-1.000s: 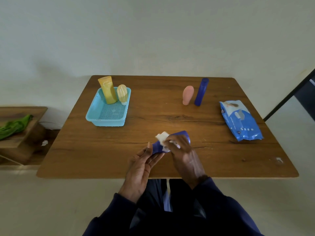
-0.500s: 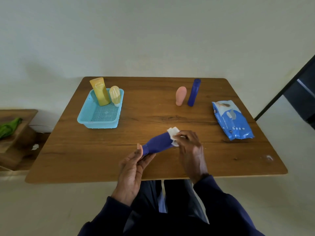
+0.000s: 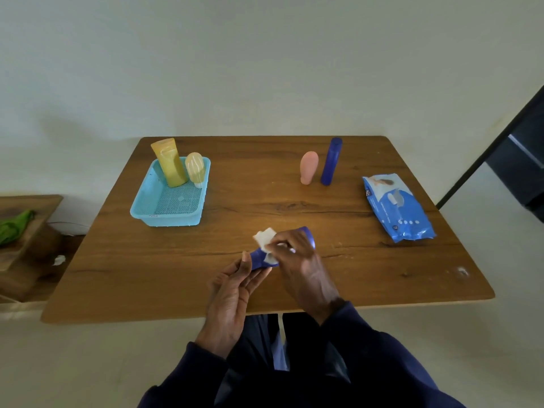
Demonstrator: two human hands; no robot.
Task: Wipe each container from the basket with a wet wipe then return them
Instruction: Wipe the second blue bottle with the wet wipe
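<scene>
Left hand (image 3: 232,290) grips blue bottle (image 3: 307,235) near end; right hand (image 3: 300,260) pinches wet wipe (image 3: 265,237) against it, above bench (image 3: 147,275).

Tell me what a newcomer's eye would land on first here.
Front and centre, the left hand holds a dark blue container while the right hand presses a white wet wipe on it. Far left, a turquoise basket holds a yellow tube and a pale bottle; a blue wipes pack lies at right.
</scene>
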